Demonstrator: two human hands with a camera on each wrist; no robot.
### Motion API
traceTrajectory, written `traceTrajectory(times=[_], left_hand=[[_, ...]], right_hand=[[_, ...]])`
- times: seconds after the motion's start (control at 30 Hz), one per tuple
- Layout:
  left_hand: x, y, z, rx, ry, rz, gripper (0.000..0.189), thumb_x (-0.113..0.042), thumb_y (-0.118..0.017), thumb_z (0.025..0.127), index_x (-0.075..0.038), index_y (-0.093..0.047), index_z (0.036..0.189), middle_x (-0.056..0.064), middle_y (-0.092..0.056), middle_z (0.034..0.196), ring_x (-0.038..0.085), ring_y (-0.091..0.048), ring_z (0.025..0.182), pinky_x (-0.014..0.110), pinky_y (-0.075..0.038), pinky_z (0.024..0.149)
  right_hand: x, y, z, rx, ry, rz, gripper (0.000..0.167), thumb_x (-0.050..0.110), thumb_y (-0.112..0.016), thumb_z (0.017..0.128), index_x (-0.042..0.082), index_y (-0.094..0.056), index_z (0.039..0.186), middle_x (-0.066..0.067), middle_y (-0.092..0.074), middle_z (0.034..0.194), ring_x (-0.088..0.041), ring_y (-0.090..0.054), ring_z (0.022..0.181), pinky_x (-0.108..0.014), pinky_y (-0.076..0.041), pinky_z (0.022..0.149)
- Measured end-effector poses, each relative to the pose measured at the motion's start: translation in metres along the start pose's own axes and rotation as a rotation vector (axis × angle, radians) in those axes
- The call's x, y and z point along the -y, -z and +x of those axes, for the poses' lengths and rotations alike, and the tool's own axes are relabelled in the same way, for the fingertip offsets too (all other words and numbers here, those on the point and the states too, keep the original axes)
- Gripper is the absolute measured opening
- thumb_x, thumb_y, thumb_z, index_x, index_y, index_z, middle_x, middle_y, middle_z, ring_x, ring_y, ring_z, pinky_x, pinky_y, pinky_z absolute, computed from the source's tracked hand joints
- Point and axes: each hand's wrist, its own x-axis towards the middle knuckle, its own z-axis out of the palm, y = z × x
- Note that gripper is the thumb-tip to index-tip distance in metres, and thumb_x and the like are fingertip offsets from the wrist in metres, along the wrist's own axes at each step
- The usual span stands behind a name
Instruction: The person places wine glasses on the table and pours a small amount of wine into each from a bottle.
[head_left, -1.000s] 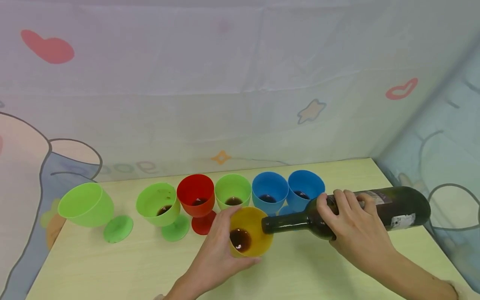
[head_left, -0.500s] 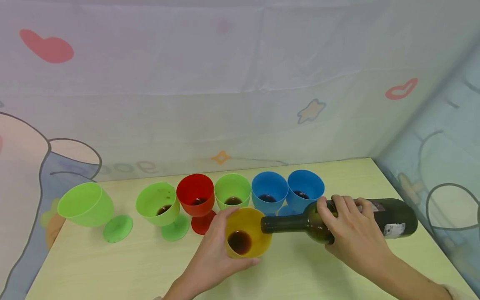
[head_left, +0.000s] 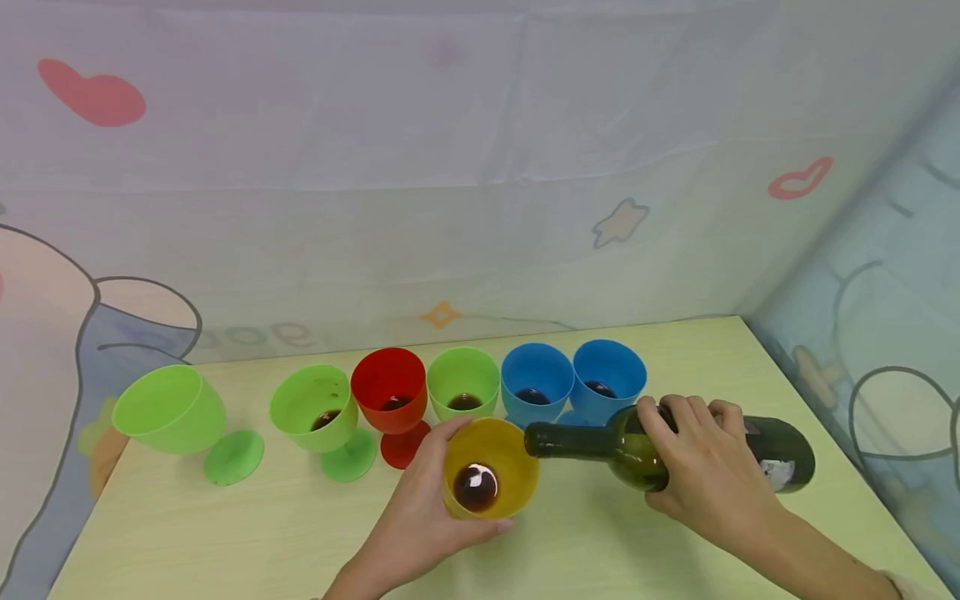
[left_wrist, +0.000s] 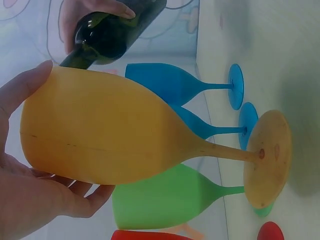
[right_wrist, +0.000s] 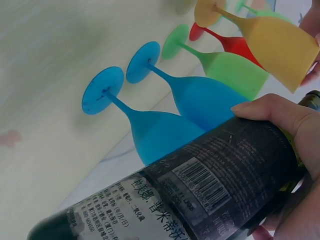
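Note:
My left hand [head_left: 427, 508] grips the bowl of a yellow wine goblet [head_left: 506, 467], thumb on the near side and fingers on the far side. Dark liquid lies at its bottom. My right hand [head_left: 708, 467] holds a dark green wine bottle [head_left: 637, 450] round its body. The bottle's mouth sits at the goblet's right rim, and no stream is visible. In the left wrist view the goblet [left_wrist: 100, 130] hides the bottle's mouth; its foot [left_wrist: 272, 160] shows at the right. The right wrist view shows the bottle's label [right_wrist: 225, 175] and my right thumb on it.
Behind stand a red goblet [head_left: 390, 383], two blue goblets [head_left: 536, 375] [head_left: 609, 371] and a green goblet [head_left: 462, 375], with another green goblet [head_left: 311, 408] further left; all hold dark liquid. A green goblet [head_left: 176, 408] without visible liquid stands at far left on the pale table [head_left: 262, 542].
The bottle's base has swung down and leftward in the head view, while its mouth stays by the rim. The yellow goblet and my left hand have shifted slightly left.

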Motion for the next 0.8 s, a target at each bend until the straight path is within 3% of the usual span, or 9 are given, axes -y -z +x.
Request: traceTrajectory(times=[0.13, 0.3, 0.57, 0.8], left_hand=[[0.002, 0.004, -0.003, -0.019, 0.014, -0.038, 0.088, -0.032, -0.084, 0.062, -0.017, -0.034, 0.133, 0.000, -0.047, 0.120, 0.022, -0.042, 0.111, 0.045, -0.042, 0.085], [0.005, 0.012, -0.009, -0.052, 0.075, -0.073, 0.088, -0.030, -0.085, 0.061, -0.020, -0.035, 0.132, -0.002, -0.047, 0.120, 0.020, -0.043, 0.111, 0.046, -0.041, 0.089], [0.014, 0.026, -0.021, -0.114, 0.120, -0.059, 0.089, -0.033, -0.087, 0.056, -0.027, -0.037, 0.129, -0.010, -0.049, 0.121, 0.015, -0.045, 0.111, 0.047, -0.035, 0.096], [0.023, 0.040, -0.033, -0.141, 0.150, -0.017, 0.090, -0.034, -0.087, 0.057, -0.028, -0.035, 0.130, -0.006, -0.049, 0.121, 0.018, -0.043, 0.113, 0.052, -0.031, 0.098]], right_hand=[[-0.001, 0.000, -0.001, -0.002, -0.013, 0.031, 0.079, 0.023, -0.083, 0.041, 0.004, -0.045, 0.107, -0.017, -0.050, 0.090, -0.034, -0.049, 0.084, -0.054, -0.033, 0.070], [-0.006, 0.001, 0.000, -0.026, -0.041, 0.072, 0.082, 0.023, -0.085, 0.038, 0.003, -0.045, 0.107, -0.019, -0.052, 0.092, -0.036, -0.050, 0.086, -0.054, -0.033, 0.070], [-0.020, 0.001, -0.002, -0.092, -0.103, 0.153, 0.079, 0.018, -0.082, 0.039, -0.003, -0.047, 0.107, -0.020, -0.053, 0.091, -0.036, -0.051, 0.085, -0.053, -0.031, 0.072], [-0.034, -0.006, -0.005, -0.156, -0.191, 0.270, 0.080, 0.016, -0.083, 0.041, -0.004, -0.047, 0.109, -0.020, -0.055, 0.090, -0.035, -0.052, 0.083, -0.051, -0.028, 0.071]])
